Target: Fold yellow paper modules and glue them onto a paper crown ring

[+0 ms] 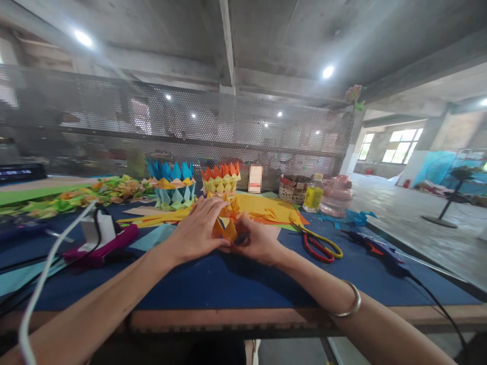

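Observation:
Between my two hands is a folded orange-yellow paper piece [229, 231] with pointed tips, held just above the blue table top. My left hand [203, 223] curls over its left side, fingers bent, thumb near its lower edge. From the right, my right hand [256, 237] pinches the piece with thumb and bent fingers. Part of the paper is hidden behind the fingers. Behind my hands lie yellow paper sheets [281, 209]. A blue-and-orange folded paper ring [175, 185] and a red-and-yellow one [220, 178] stand further back.
Scissors [321, 246] with red and yellow handles and a glue gun [380, 251] lie to the right. Behind them stand a yellow-labelled bottle [313, 193], a pink jar [337, 195] and a woven basket [292, 188]. At left are a purple power strip [101, 248] and a white cable [47, 274].

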`<control>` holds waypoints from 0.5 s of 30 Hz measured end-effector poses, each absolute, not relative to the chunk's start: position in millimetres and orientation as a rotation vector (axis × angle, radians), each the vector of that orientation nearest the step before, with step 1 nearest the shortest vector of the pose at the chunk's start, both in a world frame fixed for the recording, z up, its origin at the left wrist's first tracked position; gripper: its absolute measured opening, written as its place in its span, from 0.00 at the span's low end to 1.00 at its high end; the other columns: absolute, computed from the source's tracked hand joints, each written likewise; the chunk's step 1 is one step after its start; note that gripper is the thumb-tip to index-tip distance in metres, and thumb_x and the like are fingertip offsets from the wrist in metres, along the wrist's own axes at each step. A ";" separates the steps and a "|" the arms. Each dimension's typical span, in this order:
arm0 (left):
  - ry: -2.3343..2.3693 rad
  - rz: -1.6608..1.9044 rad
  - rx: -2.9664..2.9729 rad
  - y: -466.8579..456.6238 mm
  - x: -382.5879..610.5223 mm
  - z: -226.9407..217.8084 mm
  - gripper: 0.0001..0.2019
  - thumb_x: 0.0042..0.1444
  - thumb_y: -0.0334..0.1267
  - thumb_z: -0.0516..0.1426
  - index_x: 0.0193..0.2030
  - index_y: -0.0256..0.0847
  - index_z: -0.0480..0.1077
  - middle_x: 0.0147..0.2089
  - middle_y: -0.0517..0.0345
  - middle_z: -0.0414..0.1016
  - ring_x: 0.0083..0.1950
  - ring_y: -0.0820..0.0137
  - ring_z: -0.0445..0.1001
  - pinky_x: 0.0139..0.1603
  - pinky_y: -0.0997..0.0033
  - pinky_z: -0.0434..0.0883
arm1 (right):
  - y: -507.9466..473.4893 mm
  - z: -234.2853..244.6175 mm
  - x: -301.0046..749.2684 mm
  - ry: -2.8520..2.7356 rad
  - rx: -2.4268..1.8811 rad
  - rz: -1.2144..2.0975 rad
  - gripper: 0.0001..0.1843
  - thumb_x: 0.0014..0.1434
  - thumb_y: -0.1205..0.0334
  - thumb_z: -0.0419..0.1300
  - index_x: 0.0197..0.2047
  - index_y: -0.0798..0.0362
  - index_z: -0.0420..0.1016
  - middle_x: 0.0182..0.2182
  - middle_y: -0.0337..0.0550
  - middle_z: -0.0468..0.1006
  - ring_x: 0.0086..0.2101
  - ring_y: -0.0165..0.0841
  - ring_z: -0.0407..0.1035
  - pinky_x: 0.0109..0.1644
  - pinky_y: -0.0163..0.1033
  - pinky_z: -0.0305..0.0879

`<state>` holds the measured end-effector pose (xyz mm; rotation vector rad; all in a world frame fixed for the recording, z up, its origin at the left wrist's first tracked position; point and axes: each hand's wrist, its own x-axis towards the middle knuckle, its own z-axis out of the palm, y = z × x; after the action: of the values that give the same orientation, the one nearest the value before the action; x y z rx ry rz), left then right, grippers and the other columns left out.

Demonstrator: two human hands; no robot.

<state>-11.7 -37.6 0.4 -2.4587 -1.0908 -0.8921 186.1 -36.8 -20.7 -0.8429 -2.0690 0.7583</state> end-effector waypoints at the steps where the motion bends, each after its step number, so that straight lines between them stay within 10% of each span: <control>1: -1.091 -0.895 -2.461 -37.2 -11.9 0.5 0.42 0.44 0.48 0.69 0.61 0.34 0.57 0.61 0.39 0.63 0.64 0.49 0.59 0.66 0.42 0.55 | -36.7 -21.2 186.1 -2.067 -0.849 0.747 0.23 0.47 0.52 0.70 0.40 0.51 0.63 0.35 0.40 0.73 0.35 0.31 0.70 0.31 0.34 0.69; 15: -1.071 -0.957 -2.474 -37.1 -11.3 -0.7 0.37 0.46 0.42 0.68 0.59 0.34 0.58 0.60 0.39 0.64 0.64 0.50 0.60 0.66 0.43 0.56 | -39.4 -19.8 184.9 -2.046 -0.867 0.777 0.20 0.48 0.63 0.69 0.40 0.50 0.63 0.32 0.37 0.73 0.32 0.29 0.70 0.31 0.32 0.67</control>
<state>-11.3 -37.1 -0.7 -2.4743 -1.0708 -0.9574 184.9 -39.4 -19.8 -0.8671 -2.0465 0.7767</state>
